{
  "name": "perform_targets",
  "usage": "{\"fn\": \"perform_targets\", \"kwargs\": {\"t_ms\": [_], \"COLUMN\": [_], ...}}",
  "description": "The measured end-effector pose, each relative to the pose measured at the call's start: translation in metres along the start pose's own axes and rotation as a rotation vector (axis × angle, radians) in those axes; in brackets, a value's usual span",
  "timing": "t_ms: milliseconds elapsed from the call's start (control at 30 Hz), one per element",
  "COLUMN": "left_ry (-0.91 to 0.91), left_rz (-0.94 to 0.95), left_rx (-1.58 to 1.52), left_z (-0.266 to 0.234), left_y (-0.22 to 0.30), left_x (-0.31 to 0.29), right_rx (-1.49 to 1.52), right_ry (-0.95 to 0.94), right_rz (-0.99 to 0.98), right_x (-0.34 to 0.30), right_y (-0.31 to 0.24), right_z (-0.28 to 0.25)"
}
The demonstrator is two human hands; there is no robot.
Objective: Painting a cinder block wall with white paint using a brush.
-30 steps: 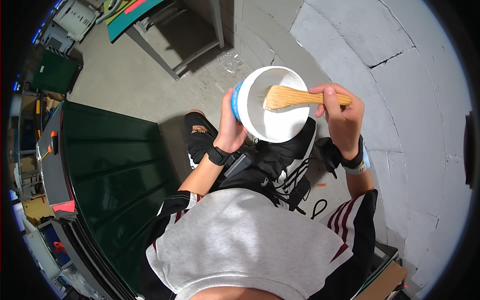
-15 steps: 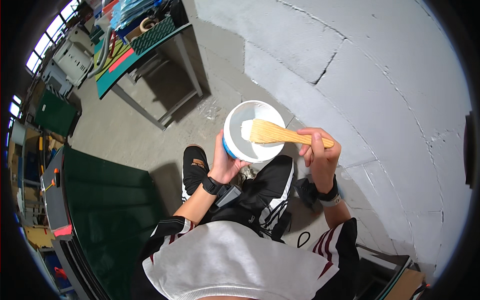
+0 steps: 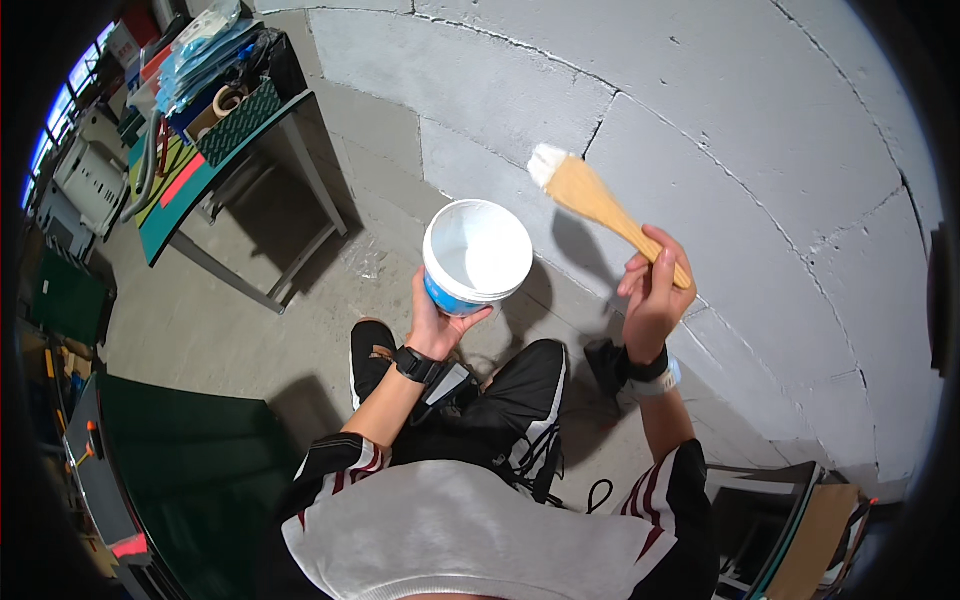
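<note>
"How far along are you?"
"Your brush [image 3: 600,207] is already white-tipped and out of the tub [image 3: 450,297], to its right. Your right hand [image 3: 655,300] pinches it; your left hand [image 3: 436,326] cups the tub."
"And the wall [image 3: 740,220]?"
"Mostly pale, greyer near the table [image 3: 155,235]; how much is left, I can't tell."
</note>
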State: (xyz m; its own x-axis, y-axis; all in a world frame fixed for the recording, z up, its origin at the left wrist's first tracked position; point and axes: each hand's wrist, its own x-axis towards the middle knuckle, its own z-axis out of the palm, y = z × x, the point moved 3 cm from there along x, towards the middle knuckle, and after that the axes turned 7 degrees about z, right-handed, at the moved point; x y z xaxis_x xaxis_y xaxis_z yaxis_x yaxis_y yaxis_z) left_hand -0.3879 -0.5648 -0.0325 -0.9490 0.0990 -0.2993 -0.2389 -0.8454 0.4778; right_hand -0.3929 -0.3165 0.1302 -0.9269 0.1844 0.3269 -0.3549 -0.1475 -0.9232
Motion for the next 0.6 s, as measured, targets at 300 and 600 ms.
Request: {"fn": "perform_targets", "kwargs": {"t_ms": [300, 600], "left_ry": [0.126, 0.168], "left_rz": [0.063, 0.087], "left_rx": [-0.057, -0.155], "left_z": [-0.101, -0.246], "left_y": [0.045, 0.064], "left_x": [-0.034, -0.067], "right_rx": [-0.377, -0.829], "right_ry": [-0.087, -0.138], "right_rz": [-0.306, -0.575], "right_x": [0.051, 0.054], "right_y": [0.025, 0.034], "right_z": [0.03, 0.057]}}
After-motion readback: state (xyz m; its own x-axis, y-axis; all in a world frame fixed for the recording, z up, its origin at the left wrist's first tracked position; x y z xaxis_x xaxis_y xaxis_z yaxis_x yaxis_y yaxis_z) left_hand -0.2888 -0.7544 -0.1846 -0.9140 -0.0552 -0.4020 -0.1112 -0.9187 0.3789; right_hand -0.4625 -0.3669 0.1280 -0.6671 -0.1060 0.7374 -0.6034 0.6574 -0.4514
